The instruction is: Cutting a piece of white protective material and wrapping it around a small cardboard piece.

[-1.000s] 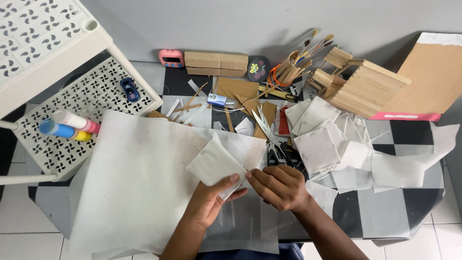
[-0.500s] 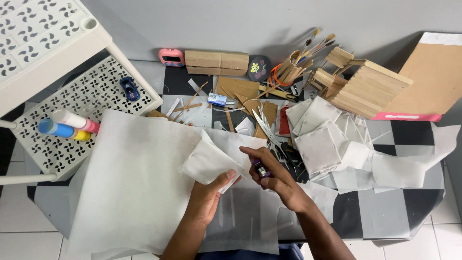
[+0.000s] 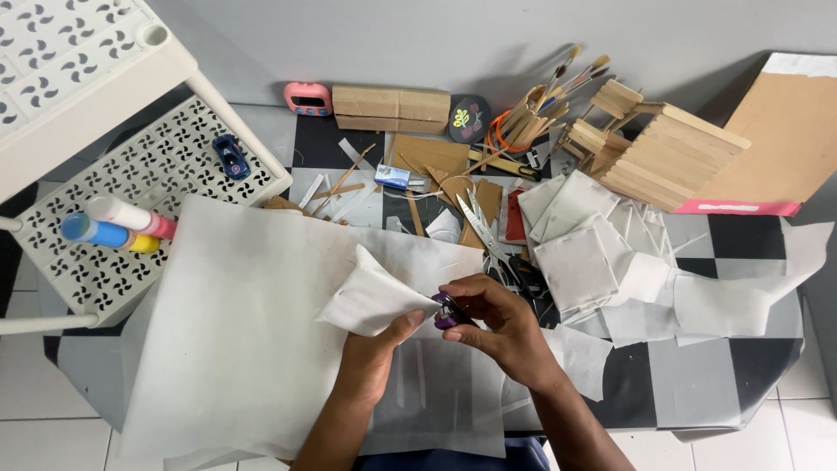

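My left hand pinches a folded piece of white paper by its right corner, holding it a little above a large white sheet. My right hand grips a small purple tool, perhaps a stapler, at that same corner of the paper. Both hands meet over the middle of the low table. Scissors lie just beyond my right hand.
Several white paper squares are piled to the right. A stick-built wooden model, brushes in a holder, a wooden block and a pink device stand at the back. A white perforated rack with glue tubes is on the left.
My right hand picked up the small purple tool from near the scissors and brought it to the paper's corner. The left hand lifted and turned the folded paper leftward.
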